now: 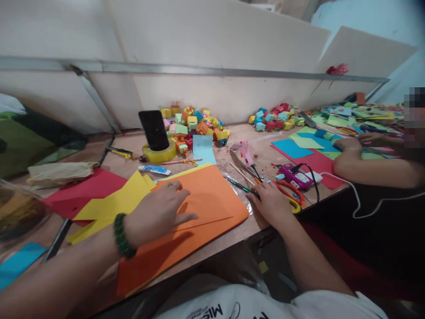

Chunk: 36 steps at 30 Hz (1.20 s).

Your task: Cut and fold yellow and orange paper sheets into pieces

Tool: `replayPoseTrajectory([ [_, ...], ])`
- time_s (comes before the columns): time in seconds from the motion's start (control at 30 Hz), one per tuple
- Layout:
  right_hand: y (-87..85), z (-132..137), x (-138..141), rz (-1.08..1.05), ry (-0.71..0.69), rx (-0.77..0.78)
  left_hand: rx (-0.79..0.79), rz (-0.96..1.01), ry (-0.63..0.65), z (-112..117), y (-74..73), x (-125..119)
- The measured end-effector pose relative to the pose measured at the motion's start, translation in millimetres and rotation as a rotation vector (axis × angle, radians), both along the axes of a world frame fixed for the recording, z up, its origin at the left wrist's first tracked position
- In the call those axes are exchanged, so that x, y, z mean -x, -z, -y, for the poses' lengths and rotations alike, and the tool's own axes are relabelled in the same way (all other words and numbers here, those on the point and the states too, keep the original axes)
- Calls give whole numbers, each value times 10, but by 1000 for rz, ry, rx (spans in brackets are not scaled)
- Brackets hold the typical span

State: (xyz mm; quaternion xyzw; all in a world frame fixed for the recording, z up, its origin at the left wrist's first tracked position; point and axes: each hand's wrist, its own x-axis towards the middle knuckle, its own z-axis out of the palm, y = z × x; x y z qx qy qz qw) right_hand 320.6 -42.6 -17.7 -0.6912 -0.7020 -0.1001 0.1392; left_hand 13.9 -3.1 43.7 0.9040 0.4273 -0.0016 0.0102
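Note:
My left hand (161, 208), with a green bead bracelet (125, 235) at the wrist, is held over a stack of orange paper (212, 195). Its fingers are spread and hold nothing. A thin dark line crosses the top sheet below the thumb. At the table's front edge, my right hand (274, 201) has its thumb and fingers closed about the near end of a green pen (239, 184). Scissors with orange and yellow handles (295, 195) lie right beside that hand, partly hidden by it. A thin wooden stick (241, 173) lies just beyond the fingers.
Yellow (113, 201) and red paper (89, 190) lie left. Behind stand a phone (154, 130) on a tape roll (161, 151) and piles of folded paper cubes (186, 126). A pink glue gun (245, 153) and purple power strip (295, 176) lie right, near another person's arm (375, 170).

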Motion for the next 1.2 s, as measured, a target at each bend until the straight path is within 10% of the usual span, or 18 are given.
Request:
replayPoseTrajectory([
  [0.3,84,119,-112,-43,37,-146,188,-79,-90,-613,-14,-357],
  [0.8,-51,496,-129,-532,-169,-94,580,447,-130,-656,-23,-269],
  [1.2,-84,540,-139,-423,-329,38,422,439,-121,-629,139,-192],
])
